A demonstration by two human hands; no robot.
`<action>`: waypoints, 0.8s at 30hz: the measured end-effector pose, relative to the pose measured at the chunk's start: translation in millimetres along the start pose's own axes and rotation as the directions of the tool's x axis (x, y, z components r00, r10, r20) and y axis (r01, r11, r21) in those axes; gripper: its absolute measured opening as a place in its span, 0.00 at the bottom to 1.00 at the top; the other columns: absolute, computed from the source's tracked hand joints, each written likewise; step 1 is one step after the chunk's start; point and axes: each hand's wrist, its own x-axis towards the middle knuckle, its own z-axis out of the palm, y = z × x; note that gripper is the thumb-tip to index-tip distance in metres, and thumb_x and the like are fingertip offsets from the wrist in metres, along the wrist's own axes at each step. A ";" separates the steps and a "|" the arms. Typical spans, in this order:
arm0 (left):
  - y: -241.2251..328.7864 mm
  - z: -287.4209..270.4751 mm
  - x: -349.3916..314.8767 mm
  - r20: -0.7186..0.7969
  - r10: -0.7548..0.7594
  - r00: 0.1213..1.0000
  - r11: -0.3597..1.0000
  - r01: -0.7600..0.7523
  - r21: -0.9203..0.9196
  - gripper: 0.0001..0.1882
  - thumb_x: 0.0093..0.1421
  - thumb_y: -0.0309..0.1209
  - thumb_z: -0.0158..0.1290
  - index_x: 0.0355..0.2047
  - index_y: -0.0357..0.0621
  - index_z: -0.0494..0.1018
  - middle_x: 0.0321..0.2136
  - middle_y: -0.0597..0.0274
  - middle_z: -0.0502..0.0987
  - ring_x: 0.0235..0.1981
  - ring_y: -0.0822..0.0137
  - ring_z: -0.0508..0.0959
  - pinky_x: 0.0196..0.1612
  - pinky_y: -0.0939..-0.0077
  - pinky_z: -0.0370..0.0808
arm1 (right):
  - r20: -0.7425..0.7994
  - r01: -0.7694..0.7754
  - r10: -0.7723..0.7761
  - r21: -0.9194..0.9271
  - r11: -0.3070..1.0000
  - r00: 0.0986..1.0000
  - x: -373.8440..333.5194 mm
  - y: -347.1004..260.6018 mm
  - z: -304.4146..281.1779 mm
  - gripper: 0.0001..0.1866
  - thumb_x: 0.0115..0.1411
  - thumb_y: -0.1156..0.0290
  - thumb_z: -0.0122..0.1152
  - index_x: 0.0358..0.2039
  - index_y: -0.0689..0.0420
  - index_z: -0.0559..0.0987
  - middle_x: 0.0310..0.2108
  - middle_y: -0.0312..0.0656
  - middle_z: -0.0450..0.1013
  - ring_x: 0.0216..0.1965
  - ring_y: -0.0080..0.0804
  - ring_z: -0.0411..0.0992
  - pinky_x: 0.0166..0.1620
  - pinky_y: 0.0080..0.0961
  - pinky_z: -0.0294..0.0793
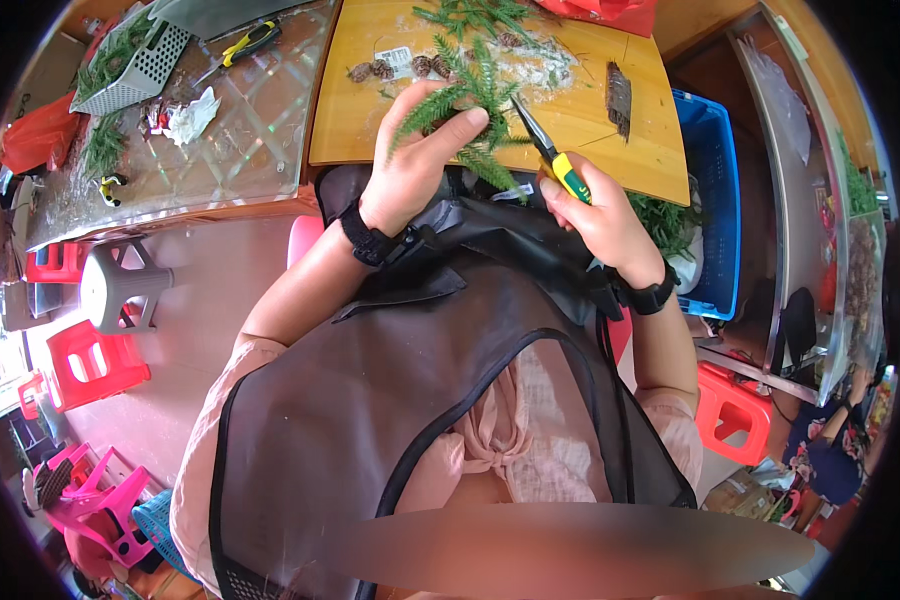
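Observation:
My left hand (420, 150) is closed around a green artificial pine sprig (485, 85), holding it above the near edge of the yellow wooden table (360, 125). Its needled twigs fan out past my thumb, and the stem is partly hidden by my fingers. My right hand (600, 210) grips long-nose pliers (562, 165) with yellow and green handles. The narrow jaws point up and left, close to the sprig's right side; whether they touch it I cannot tell. Several brown pine cones (382, 69) lie on the table beyond my left hand.
More green sprigs (470, 15) and white flakes (555, 70) lie at the table's far side, with a bark strip (618, 100) at right. A blue crate (710, 200) stands right of the table. Leftward, a glass-topped table (260, 120) bears a grey basket (140, 75) and yellow-handled pliers (250, 42).

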 end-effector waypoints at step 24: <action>2.8 -8.0 3.3 -0.094 0.054 0.994 0.987 -0.039 0.158 0.10 0.62 0.26 0.55 0.44 0.38 0.72 0.37 0.60 0.79 0.36 0.68 0.79 0.37 0.77 0.77 | -0.011 0.077 -0.078 -0.076 0.994 0.997 1.6 8.9 4.8 0.15 0.61 0.68 0.59 0.44 0.62 0.72 0.35 0.49 0.72 0.35 0.52 0.73 0.42 0.33 0.71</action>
